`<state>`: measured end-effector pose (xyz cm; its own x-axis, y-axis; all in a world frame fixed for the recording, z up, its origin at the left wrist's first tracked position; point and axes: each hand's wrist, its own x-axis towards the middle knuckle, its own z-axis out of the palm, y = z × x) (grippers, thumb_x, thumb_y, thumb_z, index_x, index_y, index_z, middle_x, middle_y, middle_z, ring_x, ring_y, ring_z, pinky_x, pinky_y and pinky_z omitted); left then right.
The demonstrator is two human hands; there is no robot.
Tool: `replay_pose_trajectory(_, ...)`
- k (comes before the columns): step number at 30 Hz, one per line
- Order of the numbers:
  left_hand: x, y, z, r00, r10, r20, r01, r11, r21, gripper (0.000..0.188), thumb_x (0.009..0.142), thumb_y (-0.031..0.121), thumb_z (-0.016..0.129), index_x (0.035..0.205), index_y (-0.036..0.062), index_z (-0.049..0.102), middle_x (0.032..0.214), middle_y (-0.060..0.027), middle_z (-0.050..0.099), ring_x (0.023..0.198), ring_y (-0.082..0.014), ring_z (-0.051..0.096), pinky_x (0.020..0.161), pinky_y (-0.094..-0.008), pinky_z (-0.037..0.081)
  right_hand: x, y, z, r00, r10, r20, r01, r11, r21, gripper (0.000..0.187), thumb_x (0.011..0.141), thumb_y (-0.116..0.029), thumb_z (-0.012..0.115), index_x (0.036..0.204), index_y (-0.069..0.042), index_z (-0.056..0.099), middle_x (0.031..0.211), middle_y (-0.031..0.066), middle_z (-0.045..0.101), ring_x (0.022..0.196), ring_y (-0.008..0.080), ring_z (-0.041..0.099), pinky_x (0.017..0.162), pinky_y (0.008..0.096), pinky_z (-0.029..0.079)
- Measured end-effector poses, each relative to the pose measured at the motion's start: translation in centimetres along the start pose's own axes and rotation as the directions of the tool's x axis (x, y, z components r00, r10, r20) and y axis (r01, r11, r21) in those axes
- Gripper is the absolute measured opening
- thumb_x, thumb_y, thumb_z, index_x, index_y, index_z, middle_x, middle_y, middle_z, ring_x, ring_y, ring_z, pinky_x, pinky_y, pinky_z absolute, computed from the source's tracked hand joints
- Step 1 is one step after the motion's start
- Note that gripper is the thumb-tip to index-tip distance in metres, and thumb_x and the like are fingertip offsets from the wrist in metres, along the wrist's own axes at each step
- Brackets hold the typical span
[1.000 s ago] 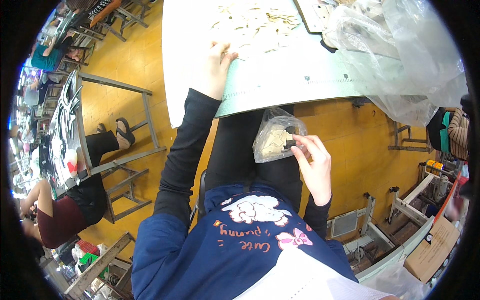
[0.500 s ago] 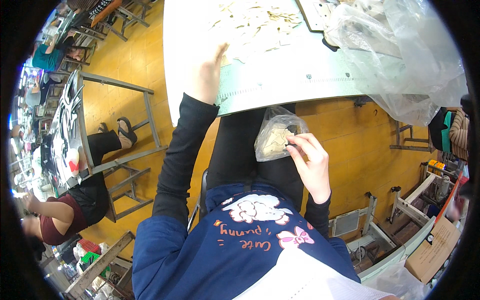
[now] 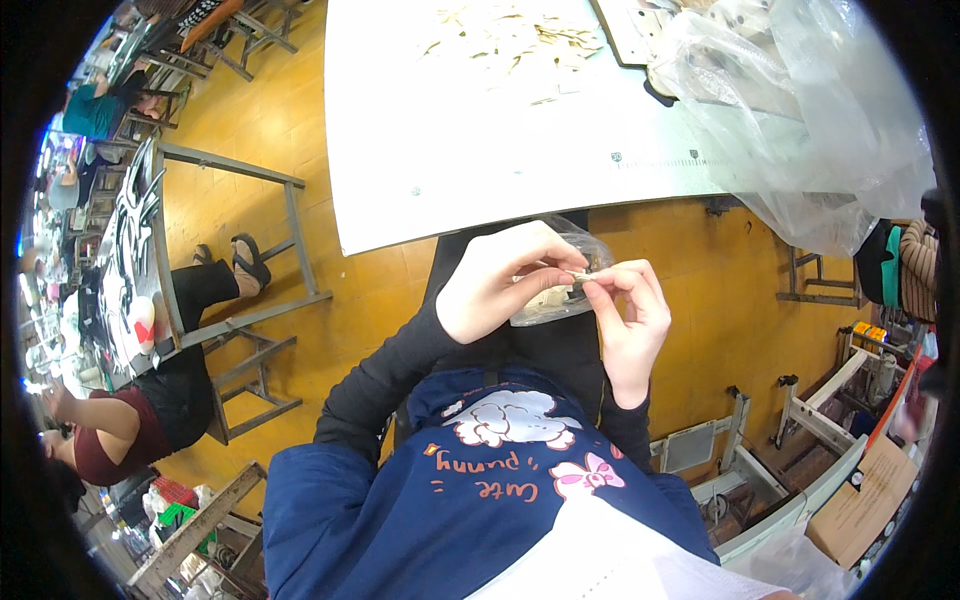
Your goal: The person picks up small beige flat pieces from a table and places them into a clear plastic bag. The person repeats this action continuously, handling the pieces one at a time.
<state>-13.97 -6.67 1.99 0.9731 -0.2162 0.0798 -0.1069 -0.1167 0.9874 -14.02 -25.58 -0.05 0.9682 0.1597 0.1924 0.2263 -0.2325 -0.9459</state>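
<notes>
My left hand (image 3: 505, 278) and my right hand (image 3: 632, 318) meet above my lap with their fingertips pinched together. Between them is a small pale piece (image 3: 579, 274), mostly covered by the fingers. Just beneath, a clear plastic bag (image 3: 548, 318) lies on my thighs with similar cream-coloured pieces in it, partly hidden by my left hand. Many thin pale pieces (image 3: 530, 40) are scattered over the far part of the white table (image 3: 470, 150).
At the table's right, a large clear plastic sheet or bag (image 3: 800, 120) drapes over the edge. A metal-framed table (image 3: 235, 168) with dark strips and a seated person (image 3: 125, 425) are at the left. A cardboard box (image 3: 865, 500) stands lower right.
My left hand has come back from the table to my lap and joined my right hand at the small piece. My right hand has stayed nearly in place above the bag.
</notes>
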Motion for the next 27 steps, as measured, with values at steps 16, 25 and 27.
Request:
replay_pose_trajectory(16, 13.3, -5.8, -14.0, 0.884, 0.292, -0.366, 0.140, 0.581, 0.802, 0.059, 0.092, 0.033, 0.070, 0.140, 0.0058, 0.050, 0.135, -0.0225, 0.055, 0.128, -0.0320, 0.052, 0.108, -0.0403, 0.040, -1.6, 1.1, -1.2, 0.978, 0.125, 0.166, -0.082, 0.966, -0.247, 0.030, 0.079, -0.006, 0.077, 0.108, -0.004, 0.069, 0.099, 0.0070, 0.055, 0.074, 0.0159, 0.056, 0.065, 0.0299, 0.049)
replay_pose_trajectory(25, 13.9, -9.3, -13.1, 0.889, 0.051, -0.456, 0.208, 0.841, 0.499, 0.038, 0.097, 0.016, 0.062, 0.132, 0.0030, 0.059, 0.108, -0.0171, 0.070, 0.097, -0.0241, 0.068, 0.088, -0.0332, 0.052, -1.7, 1.4, -1.7, 0.979, 0.106, 0.174, -0.066, 0.973, -0.221, 0.023, 0.085, -0.009, 0.074, 0.107, -0.003, 0.069, 0.102, 0.0077, 0.055, 0.075, 0.0164, 0.056, 0.065, 0.0285, 0.049)
replay_pose_trajectory(27, 13.6, -9.0, -13.1, 0.891, 0.237, -0.387, 0.084, 0.751, 0.655, 0.031, 0.097, 0.010, 0.060, 0.127, 0.0020, 0.062, 0.096, -0.0124, 0.072, 0.089, -0.0201, 0.069, 0.082, -0.0302, 0.053, -1.7, 1.3, -1.7, 0.976, 0.099, 0.191, -0.057, 0.975, -0.214, 0.023, 0.085, -0.009, 0.074, 0.107, -0.002, 0.069, 0.102, 0.0081, 0.055, 0.076, 0.0169, 0.057, 0.066, 0.0288, 0.050)
